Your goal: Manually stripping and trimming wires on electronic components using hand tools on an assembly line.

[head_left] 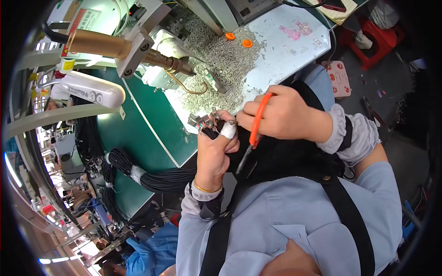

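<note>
left hand (212, 154) pinches one metal block (202, 121); right hand (286, 114) grips one orange-handled tool (256, 131).

Black straps (349, 218) run over a pale blue shirt (276, 204)

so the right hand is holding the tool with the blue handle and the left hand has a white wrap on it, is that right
Not quite: the handle is orange, not blue, as the head view shows. The right hand does hold the tool, and the left hand has a white wrap on it.
</note>
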Demonstrator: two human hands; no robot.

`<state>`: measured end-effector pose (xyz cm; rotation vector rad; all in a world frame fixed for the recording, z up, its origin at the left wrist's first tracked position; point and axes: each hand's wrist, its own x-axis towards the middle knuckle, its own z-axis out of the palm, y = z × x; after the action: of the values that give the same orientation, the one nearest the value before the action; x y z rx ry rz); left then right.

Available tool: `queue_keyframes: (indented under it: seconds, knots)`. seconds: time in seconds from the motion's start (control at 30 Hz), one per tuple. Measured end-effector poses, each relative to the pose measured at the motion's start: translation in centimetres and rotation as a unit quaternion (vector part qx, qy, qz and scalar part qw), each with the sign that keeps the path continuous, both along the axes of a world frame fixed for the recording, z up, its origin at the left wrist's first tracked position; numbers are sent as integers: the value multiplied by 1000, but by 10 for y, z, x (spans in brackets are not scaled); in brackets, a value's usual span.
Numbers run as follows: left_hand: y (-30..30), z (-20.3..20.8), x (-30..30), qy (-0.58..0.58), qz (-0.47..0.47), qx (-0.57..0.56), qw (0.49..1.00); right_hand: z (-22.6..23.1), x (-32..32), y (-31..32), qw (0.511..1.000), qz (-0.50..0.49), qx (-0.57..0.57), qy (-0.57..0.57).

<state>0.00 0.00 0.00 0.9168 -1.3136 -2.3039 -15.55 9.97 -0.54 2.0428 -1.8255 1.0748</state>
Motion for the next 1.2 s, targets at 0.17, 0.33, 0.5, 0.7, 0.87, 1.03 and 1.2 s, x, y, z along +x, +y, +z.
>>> queue_keyframes:
  seconds: [0.17,0.33,0.5,0.7,0.87,1.03,1.2]
  knots:
    - [-4,10,1,16,-6,53,998,6,-7,-2,999,20,-21,28]
    - [5,5,-2,-46,26,-240,969,-4,9,2,997,-21,-44,53]
    - [17,10,-10,-41,100,-340,934,-5,27,-2,869,4,103,-484]
    - [5,9,3,-19,76,-81,994,-6,28,-3,856,28,91,-508]
    - [6,7,5,9,97,-85,992,6,21,5,886,-2,112,-450]
    - [10,3,3,-12,120,-209,971,-3,24,9,926,-55,241,-286]
    - [16,8,-2,3,134,-247,960,-11,31,8,941,-79,221,-243]
